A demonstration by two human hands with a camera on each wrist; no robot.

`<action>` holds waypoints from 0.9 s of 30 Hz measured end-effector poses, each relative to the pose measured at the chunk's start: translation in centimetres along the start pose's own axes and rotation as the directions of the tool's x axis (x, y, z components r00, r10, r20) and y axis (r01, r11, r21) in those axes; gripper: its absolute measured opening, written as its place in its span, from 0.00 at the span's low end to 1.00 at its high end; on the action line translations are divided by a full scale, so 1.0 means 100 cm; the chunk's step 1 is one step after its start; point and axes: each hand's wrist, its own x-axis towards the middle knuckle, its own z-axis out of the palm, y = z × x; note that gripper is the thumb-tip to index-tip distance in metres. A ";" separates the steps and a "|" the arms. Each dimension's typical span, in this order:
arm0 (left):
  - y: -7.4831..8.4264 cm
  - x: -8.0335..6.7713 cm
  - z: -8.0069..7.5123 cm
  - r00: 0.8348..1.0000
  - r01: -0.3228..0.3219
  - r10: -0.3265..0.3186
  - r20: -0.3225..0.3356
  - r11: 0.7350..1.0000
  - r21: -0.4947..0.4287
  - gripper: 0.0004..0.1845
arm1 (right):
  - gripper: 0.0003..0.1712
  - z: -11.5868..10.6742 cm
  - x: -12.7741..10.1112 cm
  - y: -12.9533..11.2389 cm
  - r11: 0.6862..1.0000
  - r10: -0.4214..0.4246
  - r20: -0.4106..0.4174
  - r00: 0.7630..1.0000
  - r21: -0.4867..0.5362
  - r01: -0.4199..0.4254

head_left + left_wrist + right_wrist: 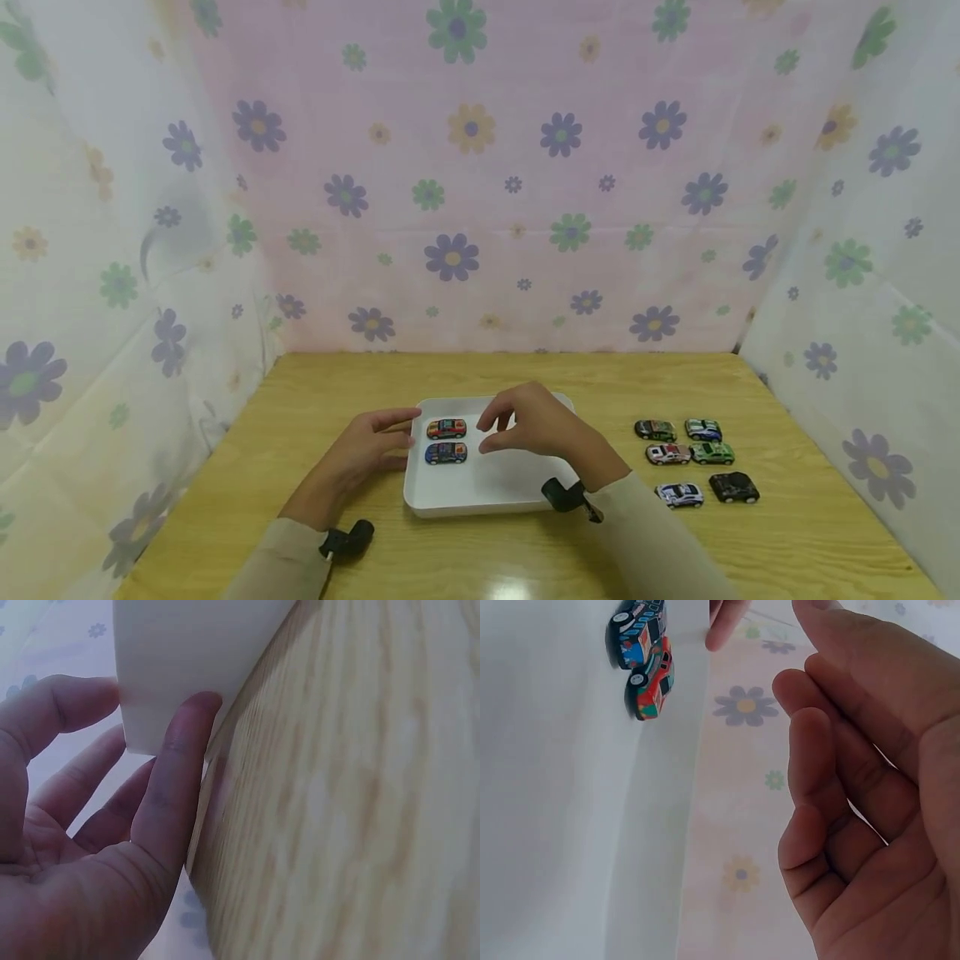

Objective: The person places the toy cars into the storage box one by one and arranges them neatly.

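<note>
Flowered curtain walls [480, 183], wooden table [787, 533]

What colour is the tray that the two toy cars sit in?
White; the tray shows best in the head view.

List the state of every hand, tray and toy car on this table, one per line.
left hand: open, fingers touching the tray's left rim.
right hand: open, fingers loosely curled above the tray, holding nothing.
white tray: flat on the table, holding two cars.
red car: upright in the tray, beside the blue car.
blue car: upright in the tray.
six cars: upright on the table, right of the tray.
</note>
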 end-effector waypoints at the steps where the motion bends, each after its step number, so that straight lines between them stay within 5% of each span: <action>1: 0.000 0.001 0.001 1.000 0.002 -0.002 -0.005 1.000 -0.004 0.27 | 0.09 -0.002 -0.003 0.002 1.000 0.003 -0.007 1.000 0.004 -0.003; 27: 0.000 0.000 -0.001 1.000 -0.006 0.006 0.001 1.000 -0.027 0.36 | 0.17 -0.043 -0.065 0.035 1.000 0.030 -0.128 0.991 0.000 -0.031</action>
